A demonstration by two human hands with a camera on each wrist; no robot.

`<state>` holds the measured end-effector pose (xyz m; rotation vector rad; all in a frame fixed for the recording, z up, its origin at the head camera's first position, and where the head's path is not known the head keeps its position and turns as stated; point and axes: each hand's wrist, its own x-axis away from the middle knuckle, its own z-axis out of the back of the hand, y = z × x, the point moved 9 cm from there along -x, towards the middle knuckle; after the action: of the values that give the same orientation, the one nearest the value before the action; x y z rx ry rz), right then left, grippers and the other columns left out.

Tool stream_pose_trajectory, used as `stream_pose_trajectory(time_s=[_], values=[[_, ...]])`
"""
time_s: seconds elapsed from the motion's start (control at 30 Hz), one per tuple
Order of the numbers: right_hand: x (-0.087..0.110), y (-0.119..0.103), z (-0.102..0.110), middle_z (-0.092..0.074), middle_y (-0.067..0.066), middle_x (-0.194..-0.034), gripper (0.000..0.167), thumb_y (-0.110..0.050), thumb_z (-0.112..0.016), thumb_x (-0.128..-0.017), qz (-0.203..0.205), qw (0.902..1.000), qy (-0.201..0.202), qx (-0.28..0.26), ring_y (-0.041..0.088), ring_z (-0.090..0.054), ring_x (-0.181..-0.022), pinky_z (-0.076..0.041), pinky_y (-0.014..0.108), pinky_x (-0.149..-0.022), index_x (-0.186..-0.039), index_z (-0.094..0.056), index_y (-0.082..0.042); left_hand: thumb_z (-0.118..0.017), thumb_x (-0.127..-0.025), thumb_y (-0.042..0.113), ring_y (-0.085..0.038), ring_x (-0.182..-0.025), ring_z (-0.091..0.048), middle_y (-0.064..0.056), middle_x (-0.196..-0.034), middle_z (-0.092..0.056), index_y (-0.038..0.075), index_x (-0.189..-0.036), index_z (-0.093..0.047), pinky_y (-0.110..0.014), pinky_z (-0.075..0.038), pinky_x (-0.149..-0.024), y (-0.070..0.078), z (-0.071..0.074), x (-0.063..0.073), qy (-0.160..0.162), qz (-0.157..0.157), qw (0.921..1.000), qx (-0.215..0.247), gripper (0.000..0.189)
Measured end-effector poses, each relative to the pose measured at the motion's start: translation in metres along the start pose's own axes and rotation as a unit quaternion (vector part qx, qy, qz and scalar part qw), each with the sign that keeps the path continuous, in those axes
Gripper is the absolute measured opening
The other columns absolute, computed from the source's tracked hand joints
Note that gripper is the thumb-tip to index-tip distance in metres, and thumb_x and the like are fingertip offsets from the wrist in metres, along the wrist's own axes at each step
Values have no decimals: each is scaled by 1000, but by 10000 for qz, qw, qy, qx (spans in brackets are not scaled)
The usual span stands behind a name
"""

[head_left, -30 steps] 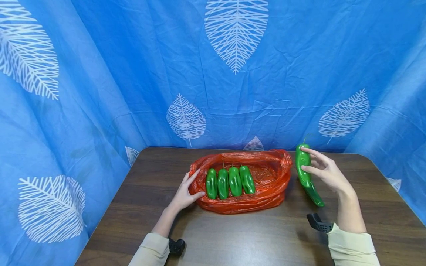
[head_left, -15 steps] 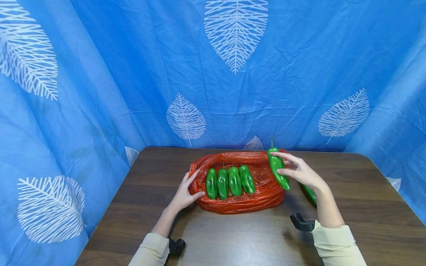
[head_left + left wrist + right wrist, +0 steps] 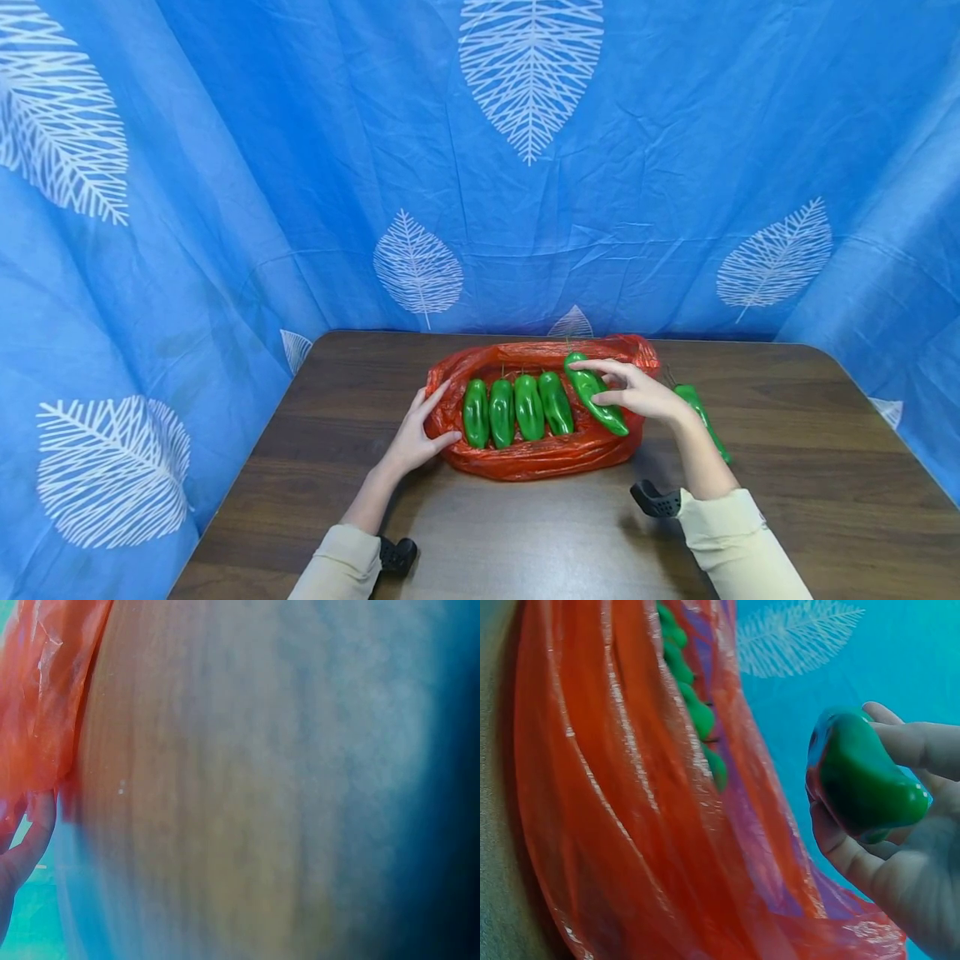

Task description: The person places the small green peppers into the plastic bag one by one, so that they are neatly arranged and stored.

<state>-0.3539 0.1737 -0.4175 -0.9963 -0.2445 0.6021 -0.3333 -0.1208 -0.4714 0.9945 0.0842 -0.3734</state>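
Observation:
A red plastic bag lies wide-mouthed on the table, with several green peppers side by side in it. My left hand holds the bag's left rim, thumb and fingers spread along it; the left wrist view catches only part of that hand at the red plastic. Over the right part of the bag's mouth, my right hand grips another green pepper between thumb and fingers. The right wrist view shows this pepper end-on, above the bag's rim.
One more green pepper lies on the brown wooden table right of the bag, partly hidden by my right forearm. A blue curtain with white leaf prints hangs behind the table's far edge and at both sides.
My right hand has carried its pepper leftward, from the table right of the bag to over the bag's mouth. My left hand has stayed at the left rim.

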Motion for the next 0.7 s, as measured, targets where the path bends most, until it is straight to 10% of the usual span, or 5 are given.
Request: stream_pose_trajectory(time_s=[0.7], values=[[-16,34,-28,-43,19,-136,51,-2,-56,-80,-546,9948,-850,-155,33,-40,-115,-41,40,-85,-130,-49,-3,-75,-74,19,-36,-128,-31,-15,-140,-31,20,-141,-36,-55,-34,-98,0,0,0,-17,49,10000,13,78]])
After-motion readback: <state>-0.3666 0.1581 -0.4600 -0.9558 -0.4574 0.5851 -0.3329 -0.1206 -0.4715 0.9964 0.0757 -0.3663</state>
